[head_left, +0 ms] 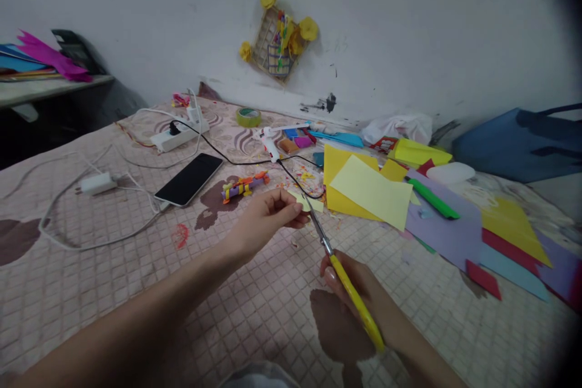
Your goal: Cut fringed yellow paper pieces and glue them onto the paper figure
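Between the thumb and fingers of my left hand (277,211) is a small pale yellow paper strip (314,204), its right end sticking out. My right hand (357,282) grips a pair of scissors (348,279) with yellow handles. Their metal blades point up and away, with the tips at the strip; whether they are cutting into it I cannot tell. Just beyond my left hand lies a small roll of purple, yellow and orange paper pieces (245,186). Sheets of yellow paper (370,191) rest to the right of the strip.
A white glue gun (269,144) with a black cord lies behind the hands, near green tape (248,117). On the left are a phone (190,179), a charger (97,183) and a power strip (179,135). Coloured sheets and a green cutter (434,199) cover the right side.
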Action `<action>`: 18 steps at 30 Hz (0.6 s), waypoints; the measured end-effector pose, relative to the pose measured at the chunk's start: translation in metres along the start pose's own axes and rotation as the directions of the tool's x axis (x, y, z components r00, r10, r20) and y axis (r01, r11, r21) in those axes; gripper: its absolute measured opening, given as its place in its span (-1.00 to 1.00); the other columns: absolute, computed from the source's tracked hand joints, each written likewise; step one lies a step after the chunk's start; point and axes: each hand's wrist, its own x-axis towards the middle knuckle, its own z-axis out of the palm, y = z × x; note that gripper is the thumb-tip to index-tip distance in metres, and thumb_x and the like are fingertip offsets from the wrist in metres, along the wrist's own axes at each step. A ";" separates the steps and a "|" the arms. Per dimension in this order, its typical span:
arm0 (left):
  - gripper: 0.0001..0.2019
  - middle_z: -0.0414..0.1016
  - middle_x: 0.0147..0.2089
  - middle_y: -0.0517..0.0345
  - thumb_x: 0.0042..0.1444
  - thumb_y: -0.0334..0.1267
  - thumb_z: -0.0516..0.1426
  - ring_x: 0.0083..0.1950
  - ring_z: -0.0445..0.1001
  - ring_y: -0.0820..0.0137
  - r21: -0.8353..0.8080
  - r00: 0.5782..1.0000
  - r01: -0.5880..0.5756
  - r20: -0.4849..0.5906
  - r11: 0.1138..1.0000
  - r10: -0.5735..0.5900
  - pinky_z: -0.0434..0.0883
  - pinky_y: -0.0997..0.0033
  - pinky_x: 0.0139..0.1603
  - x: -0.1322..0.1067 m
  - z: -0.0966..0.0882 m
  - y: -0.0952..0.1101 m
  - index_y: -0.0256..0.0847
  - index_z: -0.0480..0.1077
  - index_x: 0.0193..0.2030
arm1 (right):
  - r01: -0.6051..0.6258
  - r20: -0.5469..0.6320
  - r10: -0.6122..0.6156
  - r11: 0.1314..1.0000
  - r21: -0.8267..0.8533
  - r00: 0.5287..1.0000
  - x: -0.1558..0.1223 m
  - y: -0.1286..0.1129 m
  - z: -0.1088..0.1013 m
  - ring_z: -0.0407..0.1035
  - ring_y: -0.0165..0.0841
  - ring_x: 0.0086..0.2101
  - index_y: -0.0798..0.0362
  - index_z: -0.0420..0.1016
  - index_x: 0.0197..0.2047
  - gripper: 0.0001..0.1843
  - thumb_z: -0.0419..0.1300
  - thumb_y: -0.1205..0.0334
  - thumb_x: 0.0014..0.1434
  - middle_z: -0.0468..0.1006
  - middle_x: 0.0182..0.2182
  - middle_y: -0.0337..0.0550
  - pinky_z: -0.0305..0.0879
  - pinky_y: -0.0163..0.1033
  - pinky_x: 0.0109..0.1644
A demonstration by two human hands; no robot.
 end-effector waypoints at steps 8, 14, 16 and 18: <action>-0.88 0.50 -0.43 0.18 0.07 -0.33 0.18 -0.40 0.48 0.53 -0.013 1.000 -0.007 0.021 1.000 0.008 0.43 0.48 -0.27 0.000 -0.001 0.000 -0.31 0.32 -0.40 | 0.012 0.002 -0.012 1.000 -0.023 1.000 0.001 0.002 0.000 0.10 -0.46 -0.57 0.03 0.19 -0.44 -0.73 0.01 0.02 0.17 0.21 -0.58 -0.35 0.06 -0.35 -0.52; -0.88 0.50 -0.44 0.18 0.06 -0.35 0.19 -0.40 0.49 0.53 -0.010 1.000 0.001 0.021 1.000 -0.001 0.43 0.47 -0.26 0.001 -0.001 0.001 -0.31 0.31 -0.41 | 0.019 0.034 -0.018 0.999 -0.032 0.999 -0.002 0.000 -0.002 0.09 -0.46 -0.58 0.03 0.18 -0.43 -0.73 -0.02 0.04 0.19 0.20 -0.59 -0.35 0.04 -0.34 -0.51; -0.88 0.50 -0.44 0.18 0.06 -0.36 0.18 -0.39 0.49 0.52 -0.002 1.000 0.007 0.020 1.000 -0.007 0.43 0.47 -0.26 0.001 -0.002 0.000 -0.31 0.31 -0.41 | 0.012 0.030 -0.010 0.999 -0.037 0.999 -0.003 -0.002 -0.002 0.11 -0.46 -0.57 0.02 0.17 -0.43 -0.71 -0.01 -0.01 0.18 0.20 -0.58 -0.34 0.06 -0.34 -0.51; -0.89 0.51 -0.43 0.17 0.07 -0.36 0.17 -0.39 0.50 0.52 0.007 1.000 0.011 0.019 1.000 -0.011 0.43 0.47 -0.25 0.002 -0.002 0.000 -0.31 0.31 -0.41 | -0.001 0.031 0.002 1.000 -0.030 1.000 -0.003 -0.003 -0.003 0.13 -0.45 -0.56 0.02 0.16 -0.43 -0.68 0.00 -0.05 0.18 0.22 -0.56 -0.32 0.09 -0.34 -0.50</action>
